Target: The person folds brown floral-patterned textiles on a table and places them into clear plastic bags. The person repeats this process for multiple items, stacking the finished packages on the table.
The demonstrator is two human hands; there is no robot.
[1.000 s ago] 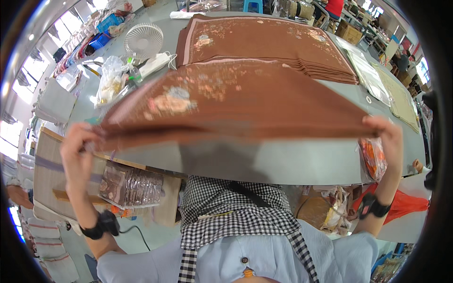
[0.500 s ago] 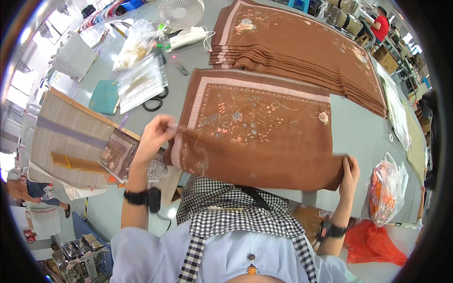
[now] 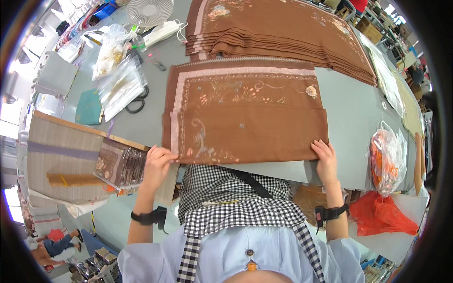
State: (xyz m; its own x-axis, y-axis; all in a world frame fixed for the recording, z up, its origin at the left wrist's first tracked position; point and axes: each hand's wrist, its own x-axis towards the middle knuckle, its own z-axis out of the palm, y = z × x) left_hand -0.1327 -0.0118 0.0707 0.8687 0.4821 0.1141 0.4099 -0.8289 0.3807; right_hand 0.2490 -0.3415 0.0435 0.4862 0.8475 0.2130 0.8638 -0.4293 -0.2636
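**Both hands on the near edge of a folded brown cloth**

Head view: a brown cloth with a pale pink border and flower embroidery lies folded on the grey bench, its lower layer lapping over the upper one; its near edge runs along the bench edge just in front of the person; the left hand pinches the near left corner of the cloth, fingers curled on the hem; the right hand lies nearly flat on the near right corner, fingers pressing the fabric down; both wrists carry a black band.

Behind the cloth, touching or nearly touching its far edge, a stack of like brown cloths spreads toward the far right of the bench; to the left of the cloth lie black scissors, partly under clear plastic bags; a teal cloth piece sits further left; a white fan stands at the far left end, with a white power strip just beside it.

Near the left hand, below bench level, a wooden board holds packets of folded fabric; to the right of the right hand, a clear bag with orange contents rests at the bench edge; a red bag hangs below it; the person wears a black and white checked apron over a light blue shirt.
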